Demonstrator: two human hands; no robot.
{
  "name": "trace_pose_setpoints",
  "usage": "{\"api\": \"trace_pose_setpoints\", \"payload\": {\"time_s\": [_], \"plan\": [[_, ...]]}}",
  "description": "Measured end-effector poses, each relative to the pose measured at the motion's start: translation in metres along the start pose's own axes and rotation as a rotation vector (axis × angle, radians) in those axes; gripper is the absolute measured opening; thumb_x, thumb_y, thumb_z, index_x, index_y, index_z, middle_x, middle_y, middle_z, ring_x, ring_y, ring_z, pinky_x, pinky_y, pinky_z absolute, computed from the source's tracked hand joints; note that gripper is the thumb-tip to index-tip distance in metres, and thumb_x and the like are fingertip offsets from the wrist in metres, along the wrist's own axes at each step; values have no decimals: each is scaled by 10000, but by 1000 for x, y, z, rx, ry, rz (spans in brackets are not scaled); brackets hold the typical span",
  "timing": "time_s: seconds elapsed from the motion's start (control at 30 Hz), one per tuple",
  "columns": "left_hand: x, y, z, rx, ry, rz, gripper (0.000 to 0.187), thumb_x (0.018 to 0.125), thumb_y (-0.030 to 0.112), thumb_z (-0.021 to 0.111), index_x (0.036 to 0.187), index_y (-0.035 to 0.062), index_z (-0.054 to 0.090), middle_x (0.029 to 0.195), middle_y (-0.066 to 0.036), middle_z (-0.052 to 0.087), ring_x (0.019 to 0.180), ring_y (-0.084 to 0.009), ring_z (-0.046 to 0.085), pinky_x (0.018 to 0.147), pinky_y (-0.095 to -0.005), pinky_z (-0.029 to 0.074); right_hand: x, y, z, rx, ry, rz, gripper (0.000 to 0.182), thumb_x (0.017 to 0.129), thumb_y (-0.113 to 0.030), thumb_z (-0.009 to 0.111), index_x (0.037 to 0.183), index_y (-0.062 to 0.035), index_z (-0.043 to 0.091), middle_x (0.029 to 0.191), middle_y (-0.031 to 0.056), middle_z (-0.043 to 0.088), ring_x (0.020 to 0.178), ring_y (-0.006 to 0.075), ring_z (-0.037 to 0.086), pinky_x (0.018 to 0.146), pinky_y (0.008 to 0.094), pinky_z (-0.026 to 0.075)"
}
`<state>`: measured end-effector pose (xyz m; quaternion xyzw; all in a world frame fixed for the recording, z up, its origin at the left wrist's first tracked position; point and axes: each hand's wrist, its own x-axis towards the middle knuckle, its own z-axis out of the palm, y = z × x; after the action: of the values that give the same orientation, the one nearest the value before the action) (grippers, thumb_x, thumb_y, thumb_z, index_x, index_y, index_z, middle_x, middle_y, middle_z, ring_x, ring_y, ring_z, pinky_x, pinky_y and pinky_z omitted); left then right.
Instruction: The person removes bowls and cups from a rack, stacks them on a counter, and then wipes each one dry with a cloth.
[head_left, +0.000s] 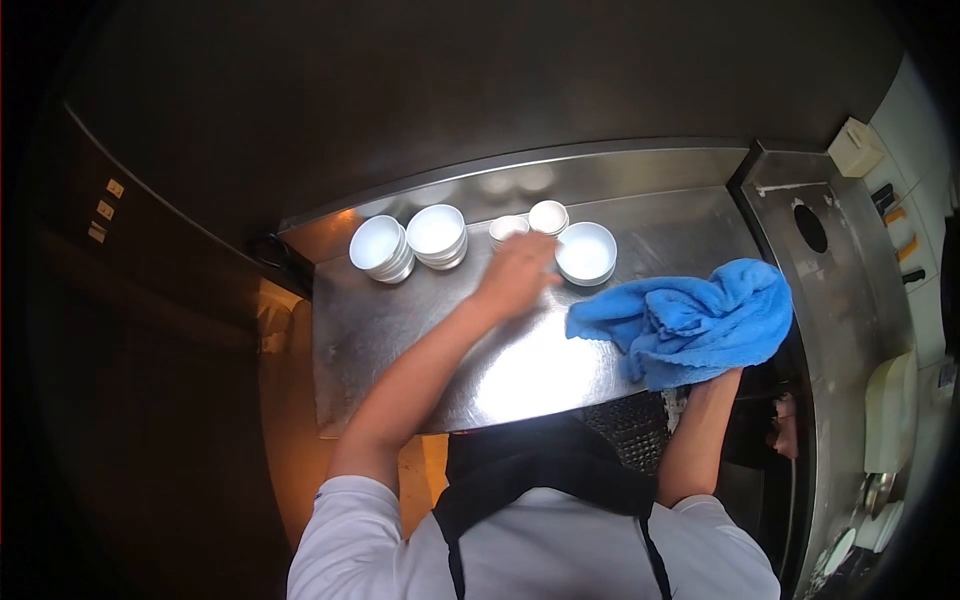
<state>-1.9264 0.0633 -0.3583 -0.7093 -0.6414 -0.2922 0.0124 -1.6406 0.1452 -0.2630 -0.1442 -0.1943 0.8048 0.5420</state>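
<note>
My left hand (520, 274) reaches over the steel counter (370, 350), its fingers a little apart and slightly blurred, with nothing visible in them. Its fingertips are right by the edge of a white bowl (586, 252), which looks stacked on another. Just behind the hand stand smaller white cups (548, 216), one of them partly covered by it. A blue towel (700, 320) is bunched over my right hand (722, 378), hiding the fingers; only the wrist side shows below the cloth. One end of the towel hangs toward the left.
Two stacks of white bowls, a left stack (376, 243) and a right one (437, 232), stand at the counter's back left. A raised steel backsplash (600, 168) runs behind. To the right lies a steel ledge (835, 300) with a dark oval hole, and knives hang on the wall.
</note>
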Motion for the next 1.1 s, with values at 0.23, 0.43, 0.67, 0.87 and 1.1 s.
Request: {"api": "trace_pose_setpoints", "payload": {"time_s": [0.23, 0.43, 0.67, 0.87, 1.1], "plan": [[39, 20, 45, 138, -520, -75, 135, 912, 133, 565, 916, 90, 693, 914, -134, 707, 987, -294, 656, 1131, -525, 283, 2, -4, 1, -39, 49, -5, 311, 982, -379, 412, 771, -154, 458, 692, 29, 436, 578, 180, 420, 456, 322, 342], [36, 16, 56, 75, -359, -123, 164, 891, 84, 544, 951, 95, 697, 822, -165, 699, 895, -328, 675, 1118, -537, 298, 7, 28, -86, -226, 112, 8, 238, 998, -317, 467, 874, -123, 528, 746, 31, 500, 601, 162, 487, 484, 316, 425], [49, 54, 36, 212, -647, -122, 207, 817, 27, 550, 977, 15, 682, 868, -217, 697, 908, -380, 679, 931, -479, 488, -2, 48, -91, -304, 241, 19, 205, 991, -282, 525, 977, -85, 581, 860, 47, 590, 714, 177, 591, 592, 347, 512], [48, 46, 42, 204, -644, -34, 224, 818, 18, 543, 1003, -9, 666, 875, -239, 692, 878, -384, 692, 763, -446, 562, -13, 44, -60, -205, 240, 83, 229, 978, -309, 535, 964, -87, 590, 846, 55, 595, 723, 189, 599, 606, 354, 519], [46, 52, 42, 169, -573, -24, 207, 820, 8, 535, 983, -45, 651, 853, -254, 686, 830, -406, 692, 731, -471, 563, -6, 56, -96, -237, 316, 23, 288, 983, -340, 520, 1053, -72, 600, 950, 72, 631, 843, 218, 628, 737, 358, 556]]}}
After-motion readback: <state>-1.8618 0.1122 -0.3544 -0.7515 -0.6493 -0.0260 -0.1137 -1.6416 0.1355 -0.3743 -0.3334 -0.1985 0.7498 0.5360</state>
